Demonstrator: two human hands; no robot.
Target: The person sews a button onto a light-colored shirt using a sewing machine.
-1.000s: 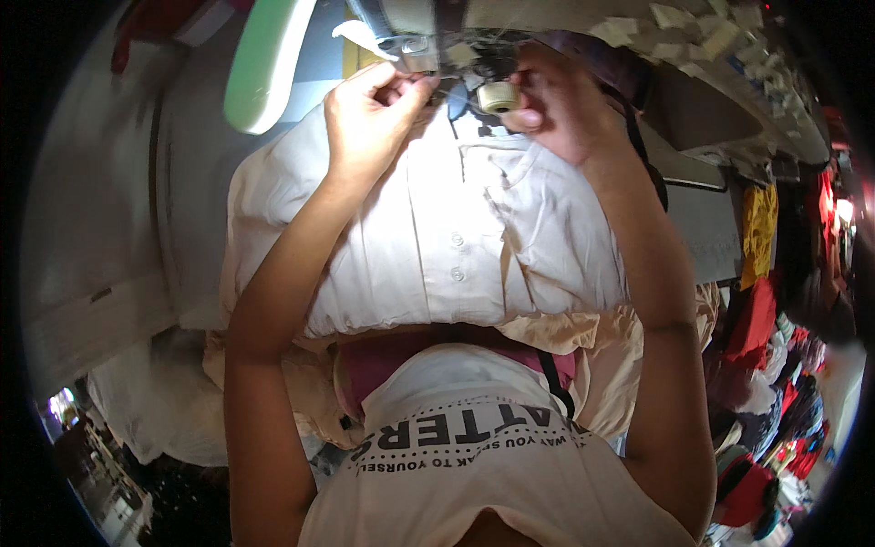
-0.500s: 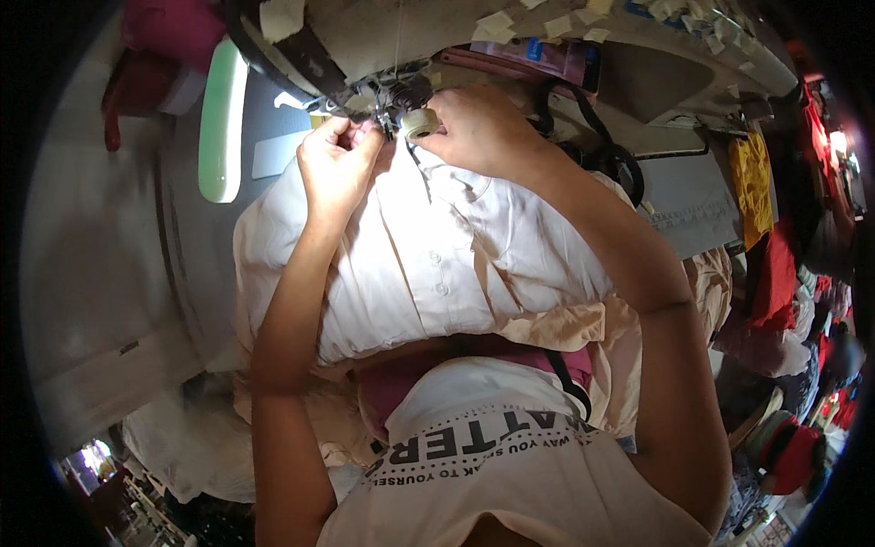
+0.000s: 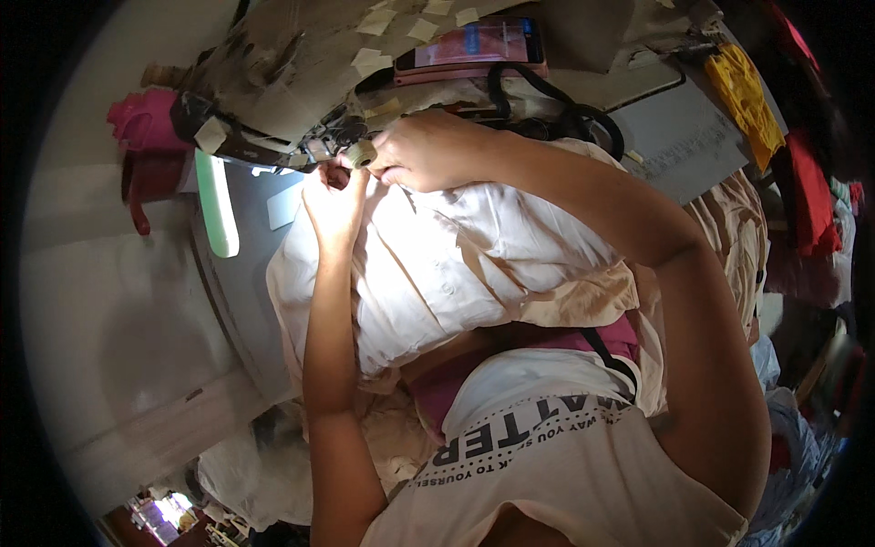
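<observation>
A white garment with buttons and folds lies bunched across my lap and up to the sewing machine head. Close under the machine's needle area, my left hand is closed in a pinch; what its fingertips grip is hidden. My right hand comes in from the right, fingers curled beside a small pale roll. Whether it holds that roll or only rests against it is unclear. Bright light falls on the cloth below both hands.
A phone lies behind the hands near a black cable. To the left are a green-and-white rounded panel, a red container and a pink object. Yellow cloth and red cloth hang at the right.
The whole view has turned and shifted, so the machine and hands appear farther left. Both hands remain close together by the needle area, with the pale roll still at the right fingertips.
</observation>
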